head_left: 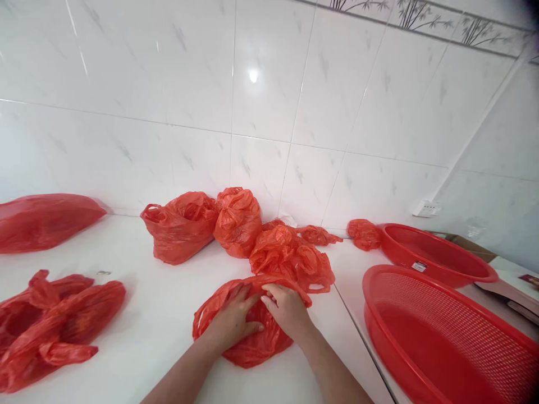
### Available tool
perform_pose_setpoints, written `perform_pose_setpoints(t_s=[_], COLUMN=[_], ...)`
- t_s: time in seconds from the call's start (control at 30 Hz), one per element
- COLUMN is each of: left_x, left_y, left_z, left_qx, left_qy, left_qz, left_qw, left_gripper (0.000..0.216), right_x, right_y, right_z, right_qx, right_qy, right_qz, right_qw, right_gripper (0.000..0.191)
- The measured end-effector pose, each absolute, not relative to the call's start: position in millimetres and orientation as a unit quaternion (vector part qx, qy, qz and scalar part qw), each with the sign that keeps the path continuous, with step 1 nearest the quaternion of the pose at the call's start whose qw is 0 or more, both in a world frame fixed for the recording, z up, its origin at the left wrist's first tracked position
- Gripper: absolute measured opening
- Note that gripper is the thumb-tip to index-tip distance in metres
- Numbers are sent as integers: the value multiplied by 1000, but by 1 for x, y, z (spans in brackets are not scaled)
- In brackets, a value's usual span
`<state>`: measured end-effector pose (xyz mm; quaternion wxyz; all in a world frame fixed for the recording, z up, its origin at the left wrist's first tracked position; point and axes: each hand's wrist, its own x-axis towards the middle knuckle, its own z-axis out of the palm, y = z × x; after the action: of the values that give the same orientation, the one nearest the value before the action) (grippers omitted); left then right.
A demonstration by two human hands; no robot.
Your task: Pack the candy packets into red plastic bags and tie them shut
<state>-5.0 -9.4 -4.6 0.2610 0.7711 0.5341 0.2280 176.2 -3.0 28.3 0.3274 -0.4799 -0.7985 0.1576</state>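
Observation:
A red plastic bag [256,352] lies crumpled on the white tabletop in front of me, its mouth facing up. My left hand [236,320] rests on the bag's left part with fingers and thumb spread, the fingertips reaching in among the folds. On the other side, my right hand [288,310] has its thumb and index finger bent close together at the bag's opening, gripping the film there. What is inside the bag is hidden by the plastic and my hands.
Several red bags line the wall, among them a full bag [179,227], a knotted bag [238,223] and a loose bag [290,255]. Another bag [63,320] lies left. Two red plastic baskets, a near basket [381,331] and a far basket [400,255], stand right.

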Motion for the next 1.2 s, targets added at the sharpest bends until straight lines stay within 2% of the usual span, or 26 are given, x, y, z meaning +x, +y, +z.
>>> perform_pose_setpoints(t_s=[0.17, 0.27, 0.43, 0.67, 0.87, 0.97, 1.07, 1.2], left_x=[-10, -12, -10, -11, -6, -6, -8, -12], left_y=[-10, -8, -7, -11, -6, -1, 4, 0], left_z=[-2, 0, 2, 1, 7, 5, 0, 3], left_qx=[748, 727, 731, 755, 779, 749, 719, 729], left_qy=[572, 590, 600, 581, 516, 511, 535, 506], left_qz=[188, 166, 164, 172, 324, 407, 434, 451], left_qw=[279, 310, 281, 252, 149, 109, 96, 97], left_gripper=[74, 74, 78, 73, 44, 45, 47, 38], right_x=[190, 205, 206, 186, 188, 189, 190, 190], right_y=[12, 22, 20, 15, 18, 20, 20, 16], right_z=[24, 21, 22, 8, 10, 11, 11, 16], right_qx=[-500, -526, -499, -535, -525, -528, -531, -522], right_qy=[-746, -717, -755, -812, -826, -827, -824, -821], right_qz=[124, 144, 159, 126, 112, 110, 108, 111], right_qw=[423, 435, 394, 195, 174, 161, 167, 204], right_gripper=[25, 28, 20, 29, 31, 37, 40, 30])
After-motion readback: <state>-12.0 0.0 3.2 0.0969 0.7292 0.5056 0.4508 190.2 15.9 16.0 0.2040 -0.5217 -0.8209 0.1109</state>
